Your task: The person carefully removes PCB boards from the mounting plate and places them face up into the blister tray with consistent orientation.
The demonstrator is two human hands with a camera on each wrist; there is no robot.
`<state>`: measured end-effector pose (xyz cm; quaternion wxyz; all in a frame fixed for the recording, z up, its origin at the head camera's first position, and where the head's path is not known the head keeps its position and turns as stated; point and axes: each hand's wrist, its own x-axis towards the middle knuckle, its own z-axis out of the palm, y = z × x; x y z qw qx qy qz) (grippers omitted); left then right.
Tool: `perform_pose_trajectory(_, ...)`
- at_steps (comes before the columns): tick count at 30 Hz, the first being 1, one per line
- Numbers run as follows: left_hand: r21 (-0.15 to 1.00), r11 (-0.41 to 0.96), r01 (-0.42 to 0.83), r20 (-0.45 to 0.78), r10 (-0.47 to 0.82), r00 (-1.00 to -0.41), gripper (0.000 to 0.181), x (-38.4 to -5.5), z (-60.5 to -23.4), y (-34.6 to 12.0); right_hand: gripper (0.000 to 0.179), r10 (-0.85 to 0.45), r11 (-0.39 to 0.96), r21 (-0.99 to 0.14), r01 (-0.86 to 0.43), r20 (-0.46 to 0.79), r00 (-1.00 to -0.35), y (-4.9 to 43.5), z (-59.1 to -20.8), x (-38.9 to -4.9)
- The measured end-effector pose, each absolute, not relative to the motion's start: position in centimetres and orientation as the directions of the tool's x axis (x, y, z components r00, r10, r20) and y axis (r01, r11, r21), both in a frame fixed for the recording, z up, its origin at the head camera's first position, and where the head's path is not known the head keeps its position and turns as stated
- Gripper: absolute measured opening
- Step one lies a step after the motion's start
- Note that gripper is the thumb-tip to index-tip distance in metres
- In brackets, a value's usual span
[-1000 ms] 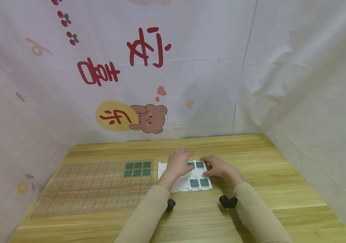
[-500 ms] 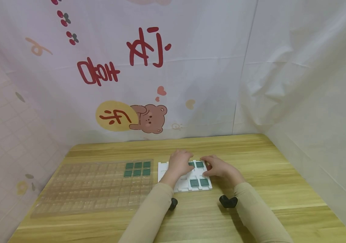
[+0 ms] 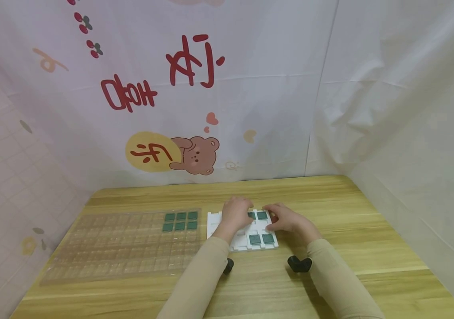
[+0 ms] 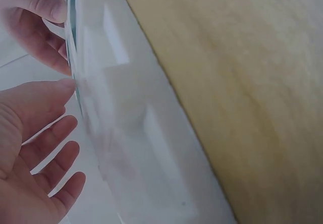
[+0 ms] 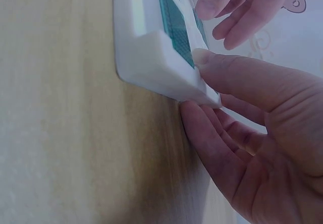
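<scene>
In the head view, a white tray (image 3: 241,242) holds green square chips (image 3: 268,239) in its right-hand pockets. My left hand (image 3: 234,217) reaches over the tray, its fingertips by a chip at the far edge. The left wrist view shows that hand (image 4: 35,138) with thumb tip at the chip's edge and the other fingers spread loosely; no pinch shows. My right hand (image 3: 288,220) grips the tray's right end. In the right wrist view, its thumb lies on the rim beside a chip (image 5: 176,27), with curled fingers against the tray's side. My left forearm hides part of the tray.
A clear plastic tray (image 3: 131,241) with many pockets lies to the left on the wooden table (image 3: 330,204). Several green chips (image 3: 180,226) sit in its far right pockets. Black wrist mounts (image 3: 300,264) hang under both forearms. A printed cloth (image 3: 270,88) stands behind.
My left forearm has shifted slightly to the right, while its fingertips stay at the tray's far edge. The right hand keeps its place.
</scene>
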<state>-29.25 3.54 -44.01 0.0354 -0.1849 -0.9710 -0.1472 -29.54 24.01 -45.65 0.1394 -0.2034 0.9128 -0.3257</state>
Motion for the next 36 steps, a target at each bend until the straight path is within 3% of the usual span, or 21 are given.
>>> perform_pose_trajectory(10, 0.215, 0.907, 0.362, 0.088, 0.351, -0.932, 0.036, -29.38, -44.32, 3.84, 0.068, -0.454, 0.712, -0.648, -0.271, -0.13, -0.881, 24.06, -45.71, -29.71)
perform_pose_trajectory(26, 0.227, 0.91, 0.348, 0.079, 0.338, -0.938, 0.023, -29.58, -44.66, 4.07, 0.068, -0.459, 0.715, -0.645, -0.27, -0.141, -0.877, 23.92, -45.49, -29.53)
perform_pose_trajectory(36, 0.253, 0.908, 0.333, 0.076, 0.325, -0.943, 0.024, -29.5, -44.5, 4.17, 0.068, -0.444, 0.725, -0.638, -0.26, -0.144, -0.884, 23.98, -45.56, -29.59)
